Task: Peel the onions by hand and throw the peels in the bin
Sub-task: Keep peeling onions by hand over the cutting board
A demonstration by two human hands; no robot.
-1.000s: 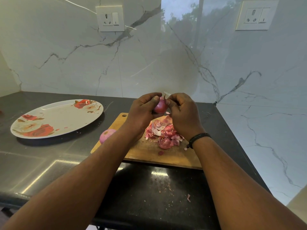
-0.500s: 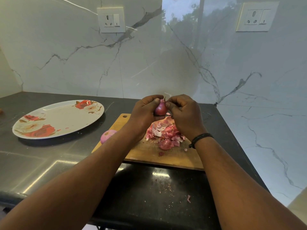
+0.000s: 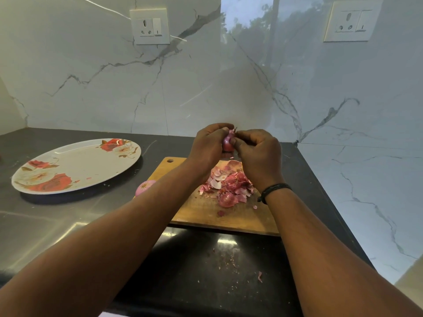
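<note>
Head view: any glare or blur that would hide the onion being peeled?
Head view: bright glare patches sit on the dark countertop near the cutting board's front edge, and the glossy marble wall mirrors trees; neither covers the onion, which is mostly hidden by the left hand and right hand. Straight edges bow slightly.

Small red onion (image 3: 228, 143) mid-frame, held aloft, tip up. Peeled pink onion (image 3: 144, 186) left of board. Peel pile (image 3: 229, 184) on board, centre.
</note>
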